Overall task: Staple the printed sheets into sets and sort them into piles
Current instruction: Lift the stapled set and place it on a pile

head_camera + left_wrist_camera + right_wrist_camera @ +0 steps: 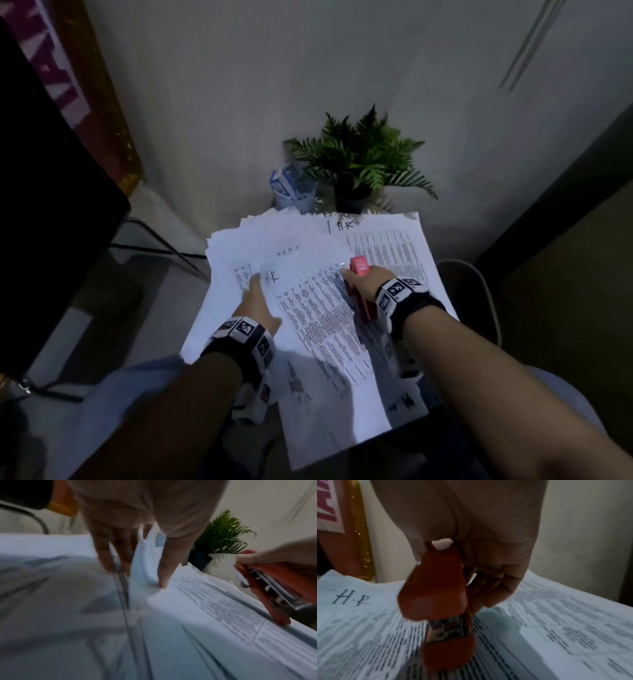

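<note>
Printed sheets lie in overlapping piles on a small table. The top set (318,308) is tilted and marked "H.R" at its far left corner, also seen in the right wrist view as the set (368,622). My left hand (255,284) is at that corner; in the left wrist view the left hand (137,574) pinches a lifted sheet edge (145,555) between thumb and fingers. My right hand (356,274) grips a red stapler (359,291) at the set's far right corner. The stapler (436,588) points down with its end on the paper, and its jaw stands parted (267,582).
Another pile marked "H.R" (387,240) lies at the back right, and a fanned pile (246,236) at the back left. A potted fern (359,164) and a blue mesh cup (294,192) stand behind, by the wall. A black screen (51,205) stands to the left.
</note>
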Demonstrator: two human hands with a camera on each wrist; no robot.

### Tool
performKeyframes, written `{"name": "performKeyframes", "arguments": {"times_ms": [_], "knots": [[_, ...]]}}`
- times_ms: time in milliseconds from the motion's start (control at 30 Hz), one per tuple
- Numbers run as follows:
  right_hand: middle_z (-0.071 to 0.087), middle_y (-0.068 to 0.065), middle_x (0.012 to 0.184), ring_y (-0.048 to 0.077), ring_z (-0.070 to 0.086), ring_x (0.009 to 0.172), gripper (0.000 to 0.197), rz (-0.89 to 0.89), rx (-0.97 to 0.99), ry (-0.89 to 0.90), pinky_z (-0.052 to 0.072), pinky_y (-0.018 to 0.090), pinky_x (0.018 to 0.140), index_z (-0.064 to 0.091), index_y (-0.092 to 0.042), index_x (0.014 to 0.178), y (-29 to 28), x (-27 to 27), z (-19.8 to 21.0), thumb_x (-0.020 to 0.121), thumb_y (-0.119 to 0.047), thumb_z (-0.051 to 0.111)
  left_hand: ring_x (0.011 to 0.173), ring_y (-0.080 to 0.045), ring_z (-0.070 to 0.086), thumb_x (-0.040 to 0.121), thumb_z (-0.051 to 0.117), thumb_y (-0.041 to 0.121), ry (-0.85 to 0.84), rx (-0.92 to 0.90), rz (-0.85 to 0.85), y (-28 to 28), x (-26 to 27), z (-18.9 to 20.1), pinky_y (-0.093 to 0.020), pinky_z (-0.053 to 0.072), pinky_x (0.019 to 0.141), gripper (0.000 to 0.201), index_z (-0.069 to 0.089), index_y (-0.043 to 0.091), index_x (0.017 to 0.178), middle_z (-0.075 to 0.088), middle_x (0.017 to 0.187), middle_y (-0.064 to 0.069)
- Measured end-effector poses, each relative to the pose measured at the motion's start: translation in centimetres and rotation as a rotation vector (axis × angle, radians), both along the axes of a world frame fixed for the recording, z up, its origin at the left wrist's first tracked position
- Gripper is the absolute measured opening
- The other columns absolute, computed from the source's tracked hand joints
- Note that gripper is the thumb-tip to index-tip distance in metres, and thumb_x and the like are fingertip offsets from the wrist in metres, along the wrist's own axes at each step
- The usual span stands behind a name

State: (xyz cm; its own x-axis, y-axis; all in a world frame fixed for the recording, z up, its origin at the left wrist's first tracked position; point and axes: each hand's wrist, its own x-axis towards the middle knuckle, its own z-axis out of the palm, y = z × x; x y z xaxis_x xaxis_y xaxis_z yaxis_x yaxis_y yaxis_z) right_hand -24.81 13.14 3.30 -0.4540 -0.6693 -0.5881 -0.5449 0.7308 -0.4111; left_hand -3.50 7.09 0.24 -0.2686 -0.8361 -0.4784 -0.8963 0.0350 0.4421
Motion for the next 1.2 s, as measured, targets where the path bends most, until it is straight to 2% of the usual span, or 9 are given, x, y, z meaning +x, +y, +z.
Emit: {"name": "performKeyframes", "arguments": {"times_ms": [133, 233, 300, 400, 500, 667, 833, 1033, 1200], "knots": [[0.049, 0.017, 0.13, 0.033, 0.052, 0.114, 0.055, 0.04, 0.035, 0.006, 0.042, 0.035, 0.093, 0.042, -0.014, 0.132, -1.9, 0.7, -1.3, 0.093, -0.053, 0.043, 0.141, -0.03, 0.016, 0.082, 0.065, 0.034, -0.191, -0.26, -0.12, -2.0, -1.7, 1.2, -0.043, 0.024, 0.111, 0.096, -0.003, 0.024, 0.149, 0.001, 0.156, -0.007], [0.055, 0.016, 0.122, 0.031, 0.057, 0.104, 0.064, -0.028, -0.018, 0.02, 0.04, 0.033, 0.078, 0.035, -0.009, 0.131, -3.7, 1.0, -2.1, 0.088, -0.053, 0.053, 0.145, -0.024, 0.006, 0.091, 0.048, 0.028, -0.212, -0.255, -0.357, -3.3, -4.1, 1.7, -0.043, 0.011, 0.117, 0.067, 0.015, 0.024, 0.148, 0.002, 0.158, -0.005], [0.057, 0.015, 0.118, 0.028, 0.055, 0.091, 0.049, 0.025, -0.018, 0.063, 0.04, 0.031, 0.072, 0.04, -0.008, 0.123, -4.3, 1.2, -2.4, 0.089, -0.04, 0.055, 0.145, -0.022, 0.007, 0.094, 0.041, 0.018, -0.235, -0.171, -0.504, -3.6, -5.8, 1.0, -0.041, 0.012, 0.118, 0.057, 0.021, 0.023, 0.147, 0.006, 0.158, -0.003], [0.046, 0.016, 0.128, 0.032, 0.052, 0.108, 0.02, 0.147, 0.057, 0.165, 0.044, 0.035, 0.084, 0.047, -0.012, 0.104, -4.7, 1.3, -3.1, 0.093, -0.028, 0.052, 0.145, -0.022, 0.007, 0.095, 0.041, 0.012, -0.339, -0.077, -0.623, -3.7, -7.4, -0.6, -0.044, 0.02, 0.116, 0.06, 0.015, 0.019, 0.149, 0.002, 0.159, -0.001], [0.042, 0.018, 0.128, 0.037, 0.054, 0.11, 0.042, 0.125, 0.047, 0.186, 0.044, 0.038, 0.081, 0.035, -0.008, 0.126, -4.7, 1.5, -4.4, 0.094, -0.029, 0.05, 0.138, -0.024, 0.022, 0.092, 0.046, 0.01, -0.368, -0.116, -0.642, -3.7, -7.6, -1.5, -0.045, 0.035, 0.106, 0.064, 0.014, 0.017, 0.147, 0.006, 0.157, 0.001], [0.045, 0.02, 0.121, 0.037, 0.057, 0.102, 0.047, 0.121, 0.043, 0.178, 0.044, 0.038, 0.073, 0.028, -0.011, 0.13, -6.0, 1.4, -5.6, 0.091, -0.023, 0.052, 0.129, -0.024, 0.029, 0.091, 0.049, 0.016, -0.367, -0.141, -0.664, -4.5, -7.5, -1.7, -0.042, 0.047, 0.091, 0.07, 0.009, 0.022, 0.149, 0.002, 0.158, 0.01], [0.045, 0.021, 0.122, 0.037, 0.057, 0.103, 0.057, 0.098, 0.051, 0.159, 0.047, 0.039, 0.078, 0.026, -0.012, 0.134, -7.0, 1.2, -5.6, 0.088, -0.023, 0.057, 0.128, -0.026, 0.025, 0.092, 0.048, 0.02, -0.409, -0.087, -0.702, -5.0, -8.1, -1.5, -0.045, 0.049, 0.088, 0.074, 0.001, 0.029, 0.149, -0.005, 0.156, 0.019], [0.054, 0.019, 0.112, 0.033, 0.058, 0.094, 0.039, 0.123, -0.069, 0.18, 0.04, 0.032, 0.067, 0.034, -0.01, 0.125, -6.9, 0.9, -5.8, 0.096, -0.034, 0.042, 0.132, -0.027, 0.022, 0.091, 0.049, 0.024, -0.42, -0.071, -0.718, -5.4, -8.1, -1.8, -0.041, 0.048, 0.088, 0.078, -0.004, 0.033, 0.148, -0.006, 0.156, 0.021], [0.06, 0.017, 0.103, 0.029, 0.055, 0.082, 0.038, 0.15, -0.074, 0.175, 0.039, 0.03, 0.066, 0.039, -0.007, 0.121, -7.1, 0.2, -5.5, 0.095, -0.034, 0.045, 0.133, -0.026, 0.021, 0.09, 0.048, 0.021, -0.408, -0.056, -0.714, -5.6, -8.1, -1.9, -0.039, 0.047, 0.089, 0.079, -0.003, 0.034, 0.149, -0.006, 0.155, 0.022]]}}
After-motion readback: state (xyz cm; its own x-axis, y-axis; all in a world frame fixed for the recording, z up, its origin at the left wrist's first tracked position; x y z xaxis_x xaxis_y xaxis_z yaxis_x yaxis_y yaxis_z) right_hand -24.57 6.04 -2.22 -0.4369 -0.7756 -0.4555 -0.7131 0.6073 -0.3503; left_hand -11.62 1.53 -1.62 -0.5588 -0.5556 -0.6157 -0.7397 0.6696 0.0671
